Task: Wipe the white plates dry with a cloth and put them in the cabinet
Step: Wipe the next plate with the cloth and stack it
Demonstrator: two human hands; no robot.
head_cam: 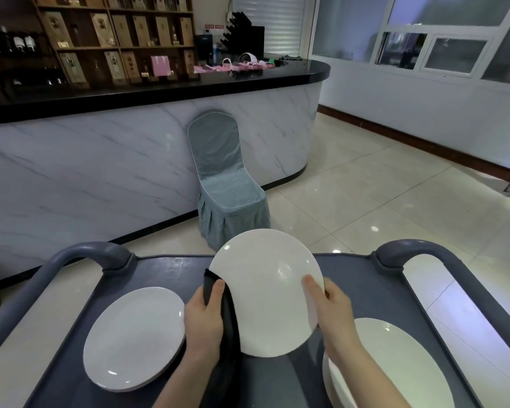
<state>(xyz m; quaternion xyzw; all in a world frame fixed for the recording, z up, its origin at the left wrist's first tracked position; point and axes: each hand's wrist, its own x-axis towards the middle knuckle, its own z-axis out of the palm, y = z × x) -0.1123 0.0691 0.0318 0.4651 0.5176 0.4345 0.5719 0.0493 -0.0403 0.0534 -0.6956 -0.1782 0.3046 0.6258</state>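
A white plate point(265, 287) is held up, tilted, above a grey cart point(171, 267). My right hand point(333, 307) grips its right rim, thumb on the face. My left hand point(205, 316) holds a dark cloth point(228, 316) pressed against the plate's left edge; the cloth hangs down below the hand. A second white plate point(134, 337) lies flat on the cart at the left. On the right, a stack of white plates point(395, 366) sits partly behind my right forearm. No cabinet is visible.
The cart has curved grey handles at the left point(95, 251) and right point(418, 248). A blue-grey covered chair point(227, 184) stands ahead against a marble-fronted bar counter point(100, 160) with a black top. Tiled floor point(395, 201) spreads to the right.
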